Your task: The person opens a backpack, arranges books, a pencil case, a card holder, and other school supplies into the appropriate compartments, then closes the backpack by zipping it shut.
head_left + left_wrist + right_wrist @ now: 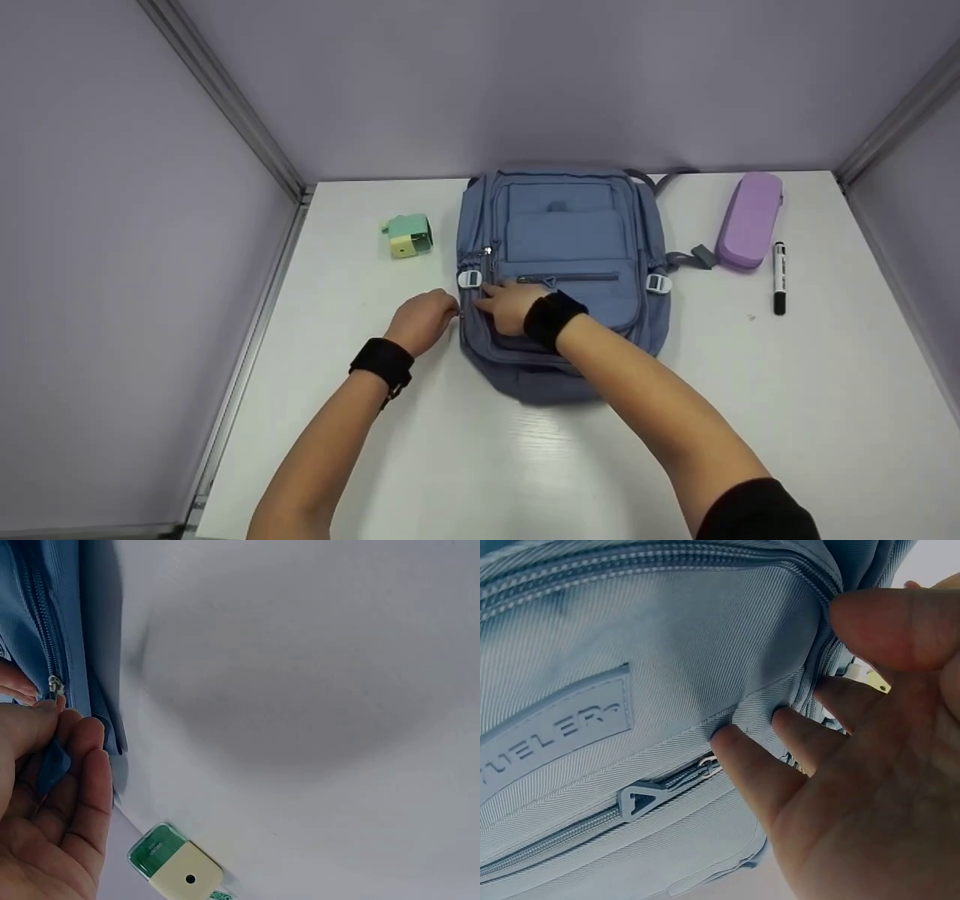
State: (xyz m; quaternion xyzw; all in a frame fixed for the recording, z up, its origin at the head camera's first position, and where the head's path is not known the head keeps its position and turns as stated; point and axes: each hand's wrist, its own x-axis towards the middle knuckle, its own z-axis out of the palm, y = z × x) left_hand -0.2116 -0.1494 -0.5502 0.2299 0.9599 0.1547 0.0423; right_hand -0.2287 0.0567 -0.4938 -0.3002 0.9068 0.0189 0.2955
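Note:
A blue backpack (pixel 566 232) lies front side up on the white table. At its left edge my left hand (pixel 424 319) pinches the pull tab (pixel 52 767) of a side zipper between thumb and fingers. The metal slider (pixel 55 684) shows just above the thumb, with zipper teeth running up from it. My right hand (pixel 514 304) rests on the bag's front near that edge, fingers fairly straight and touching the fabric. In the right wrist view those fingertips lie near the front pocket's zipper pull (pixel 641 800).
A green and yellow pencil sharpener (pixel 409 235) stands left of the backpack. To the right are a purple case (pixel 750 221) and a black-and-white marker (pixel 780 277). A strap (pixel 694 257) extends from the bag's right side toward the case. Grey panels enclose the table's back and sides.

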